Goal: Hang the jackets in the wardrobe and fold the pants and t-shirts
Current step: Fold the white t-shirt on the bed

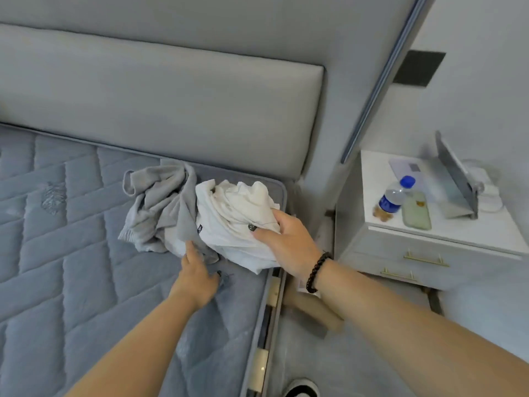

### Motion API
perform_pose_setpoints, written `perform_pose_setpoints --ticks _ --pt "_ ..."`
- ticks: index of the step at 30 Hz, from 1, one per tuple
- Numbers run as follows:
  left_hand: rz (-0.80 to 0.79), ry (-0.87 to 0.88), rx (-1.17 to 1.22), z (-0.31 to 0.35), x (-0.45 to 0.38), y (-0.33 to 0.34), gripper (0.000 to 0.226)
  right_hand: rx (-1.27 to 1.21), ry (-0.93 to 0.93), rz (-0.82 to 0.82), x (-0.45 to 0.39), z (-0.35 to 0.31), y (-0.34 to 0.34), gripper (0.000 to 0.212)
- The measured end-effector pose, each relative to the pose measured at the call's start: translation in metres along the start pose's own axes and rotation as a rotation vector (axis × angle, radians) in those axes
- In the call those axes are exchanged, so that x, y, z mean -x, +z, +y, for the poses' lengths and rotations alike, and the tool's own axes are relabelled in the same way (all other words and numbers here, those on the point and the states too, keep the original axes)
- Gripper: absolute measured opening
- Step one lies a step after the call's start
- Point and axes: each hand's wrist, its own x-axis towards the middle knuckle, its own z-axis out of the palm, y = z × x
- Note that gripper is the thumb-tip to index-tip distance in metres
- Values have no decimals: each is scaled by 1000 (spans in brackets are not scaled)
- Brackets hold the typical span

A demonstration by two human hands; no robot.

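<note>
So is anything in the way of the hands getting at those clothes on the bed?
Nothing visible. The right hand already grips the white garment, and the left hand has its fingers on the grey garment beside it. Both lie bunched together on the mattress, with nothing on top of them.

mattress point(86, 253): grey-blue, quilted in diagonal stitched lines. crumpled garment point(160, 207): light grey. second garment point(240, 213): white, small dark label. bracelet point(316, 272): dark beads. bottle point(393, 200): blue cap, blue label. nightstand point(446, 239): white, gold handles.
</note>
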Motion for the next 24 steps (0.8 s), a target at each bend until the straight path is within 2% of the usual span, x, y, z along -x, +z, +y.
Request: perform_pose_setpoints --ticks 3,6,11,14,16,19,22,24 --pt "25 139 22 -2 42 10 93 15 -12 -50 54 20 5 25" --pt "63 236 16 -2 61 12 94 31 5 -57 89 42 4 26" --pt "-35 277 -246 -16 80 30 98 -337 104 158 127 78 -2 20" --pt "71 211 -252 -12 87 50 96 -405 138 254 144 107 -13 20" --pt "115 242 -240 -8 88 70 95 -425 141 286 160 130 -16 16" --pt "128 362 -381 -9 90 99 64 -407 131 346 187 169 -11 19" --pt "201 546 -530 -21 98 116 34 -450 107 453 215 198 -6 14" --pt "232 654 -500 -27 111 118 17 -470 117 563 235 211 -3 14"
